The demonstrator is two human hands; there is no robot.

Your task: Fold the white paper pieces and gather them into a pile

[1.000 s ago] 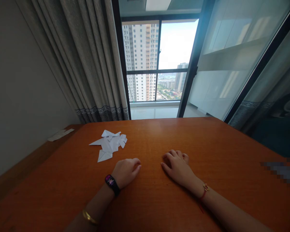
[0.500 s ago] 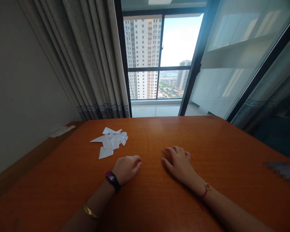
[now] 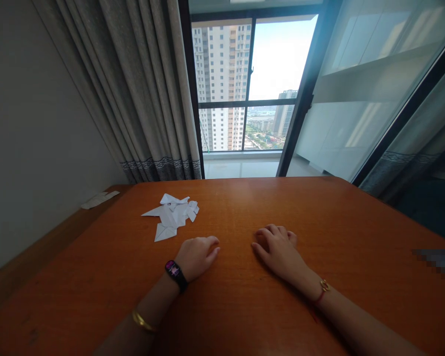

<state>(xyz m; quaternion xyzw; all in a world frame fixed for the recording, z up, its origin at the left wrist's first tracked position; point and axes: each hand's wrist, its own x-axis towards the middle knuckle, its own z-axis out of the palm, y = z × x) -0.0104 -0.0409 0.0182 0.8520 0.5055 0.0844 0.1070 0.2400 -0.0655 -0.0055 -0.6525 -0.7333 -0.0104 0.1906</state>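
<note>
My left hand (image 3: 198, 257) rests on the brown wooden table (image 3: 230, 301), its thumb apart from loosely bent fingers and nothing between them. Just beyond it lies a cluster of folded white paper pieces (image 3: 176, 215), not touched by either hand. To the right, my right hand (image 3: 278, 249) is set down on the tabletop with thumb and fingers apart, holding nothing. A dark smart band (image 3: 176, 274) and a gold bangle (image 3: 144, 321) are on the left arm. Around the right wrist goes a red cord bracelet (image 3: 322, 289) with a gold ring.
A pale flat strip (image 3: 100, 199) lies on the ledge along the left wall. Grey curtains (image 3: 148, 99) hang behind the table's far edge, beside a dark-framed sliding door (image 3: 300, 113). A pixelated grey patch (image 3: 439, 262) covers something at the right edge.
The whole view has shifted slightly, so table, papers and hands appear a little further right. The fingers of my right hand have moved slightly; the papers lie as before.
</note>
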